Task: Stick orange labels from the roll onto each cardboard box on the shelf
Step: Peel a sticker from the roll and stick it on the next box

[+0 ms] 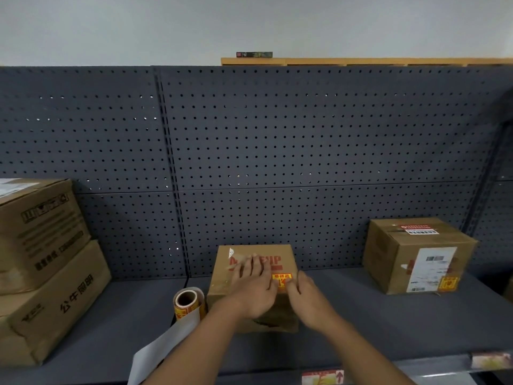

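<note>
We see the orange label [281, 281] on top of the middle cardboard box [254, 284], partly hidden by both hands. The left hand [254, 287] lies flat, fingers spread, covering the box's red print; the right hand [305, 293] presses its fingertips at the label's edge. The label roll [188, 302] stands at 9 o'clock, its white backing strip [166, 345] cut off below. The right box [416, 254] at 3 o'clock carries a blurred label.

The lower left box [55, 301] reads "公牛照明"; the middle box [254, 273] "UP".
</note>
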{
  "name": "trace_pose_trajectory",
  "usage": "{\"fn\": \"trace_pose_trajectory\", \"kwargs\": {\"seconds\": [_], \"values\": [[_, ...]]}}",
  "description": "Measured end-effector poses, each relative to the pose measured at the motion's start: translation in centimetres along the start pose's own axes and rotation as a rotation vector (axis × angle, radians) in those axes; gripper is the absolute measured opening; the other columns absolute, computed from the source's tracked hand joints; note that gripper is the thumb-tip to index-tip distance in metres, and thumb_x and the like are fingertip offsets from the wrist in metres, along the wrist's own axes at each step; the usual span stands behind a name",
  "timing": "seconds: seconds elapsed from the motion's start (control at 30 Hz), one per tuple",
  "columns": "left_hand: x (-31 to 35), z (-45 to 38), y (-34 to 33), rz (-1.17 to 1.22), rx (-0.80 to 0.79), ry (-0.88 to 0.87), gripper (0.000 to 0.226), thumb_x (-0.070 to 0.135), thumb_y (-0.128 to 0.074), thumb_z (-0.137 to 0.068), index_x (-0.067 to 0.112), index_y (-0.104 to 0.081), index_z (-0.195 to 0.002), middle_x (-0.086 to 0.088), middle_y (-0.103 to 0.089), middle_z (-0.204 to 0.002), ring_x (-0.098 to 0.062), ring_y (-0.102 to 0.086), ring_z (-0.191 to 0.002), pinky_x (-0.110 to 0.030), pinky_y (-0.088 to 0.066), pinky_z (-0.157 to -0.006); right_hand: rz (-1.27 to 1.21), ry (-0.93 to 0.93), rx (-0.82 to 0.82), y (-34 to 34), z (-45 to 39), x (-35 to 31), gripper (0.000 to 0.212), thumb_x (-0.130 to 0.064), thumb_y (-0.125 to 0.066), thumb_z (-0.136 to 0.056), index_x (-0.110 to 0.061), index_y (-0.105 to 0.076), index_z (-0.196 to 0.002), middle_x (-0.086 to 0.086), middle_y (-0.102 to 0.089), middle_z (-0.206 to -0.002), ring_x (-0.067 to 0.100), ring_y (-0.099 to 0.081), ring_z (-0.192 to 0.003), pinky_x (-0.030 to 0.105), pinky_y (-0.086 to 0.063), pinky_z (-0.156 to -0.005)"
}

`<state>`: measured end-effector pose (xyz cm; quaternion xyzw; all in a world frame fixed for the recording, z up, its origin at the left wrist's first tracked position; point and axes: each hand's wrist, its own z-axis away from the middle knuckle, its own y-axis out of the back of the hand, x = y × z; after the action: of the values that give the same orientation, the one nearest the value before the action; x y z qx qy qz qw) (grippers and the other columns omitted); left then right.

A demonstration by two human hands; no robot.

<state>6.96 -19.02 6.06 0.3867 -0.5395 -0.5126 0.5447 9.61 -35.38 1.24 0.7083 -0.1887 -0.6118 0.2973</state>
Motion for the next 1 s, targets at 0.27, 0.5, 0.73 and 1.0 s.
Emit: {"fn": "trace_pose_trajectory", "kwargs": {"seconds": [0.27,0.5,0.73,1.0], "values": [[-0.7,0.3,1.0,0.138,-0.056,-0.030,0.066,0.046,-0.022,-0.111,0.020,0.006,-0.165,-0.008,0.022,-0.170,-0.023,0.027,-0.155,-0.040,0.019,-0.123,-0.058,0.011,-0.091,1.0,0.3,0.1,0.034,-0.039,-0.025,-0.110,-0.029,-0.049,-0.131,-0.002,-0.053,-0.130,0.007,-0.054,-0.112,0.033,-0.046,-0.099],[-0.5,0.2,1.4,0.137,-0.108,-0.037,0.069,0.049,-0.023,-0.111,0.019,0.008,-0.165,-0.009,0.023,-0.170,-0.024,0.028,-0.154,-0.042,0.019,-0.123,-0.087,0.026,-0.167,1.7,0.4,-0.1,0.034,-0.040,-0.027,-0.110,-0.033,-0.045,-0.138,-0.005,-0.051,-0.135,0.007,-0.050,-0.121,0.029,-0.041,-0.103],[-0.8,0.2,0.7,0.441,0.090,0.002,0.055,0.031,-0.035,-0.111,0.026,-0.023,-0.164,0.001,-0.013,-0.172,-0.026,-0.004,-0.160,-0.045,-0.003,-0.131,-0.167,-0.058,-0.107,2.1,1.2,-0.8,0.040,-0.049,-0.024,-0.108,-0.036,-0.061,-0.119,-0.007,-0.065,-0.122,0.002,-0.058,-0.110,0.029,-0.048,-0.098],[-6.0,0.4,3.6,0.703,0.490,0.251,0.041,0.030,-0.052,-0.102,0.029,-0.052,-0.143,0.000,-0.047,-0.148,-0.027,-0.048,-0.133,-0.048,-0.044,-0.112,-0.100,-0.094,0.152,4.8,0.0,-2.4,0.051,-0.056,-0.033,-0.107,-0.020,-0.059,-0.082,0.001,-0.065,-0.087,0.014,-0.061,-0.084,0.033,-0.043,-0.068]]}}
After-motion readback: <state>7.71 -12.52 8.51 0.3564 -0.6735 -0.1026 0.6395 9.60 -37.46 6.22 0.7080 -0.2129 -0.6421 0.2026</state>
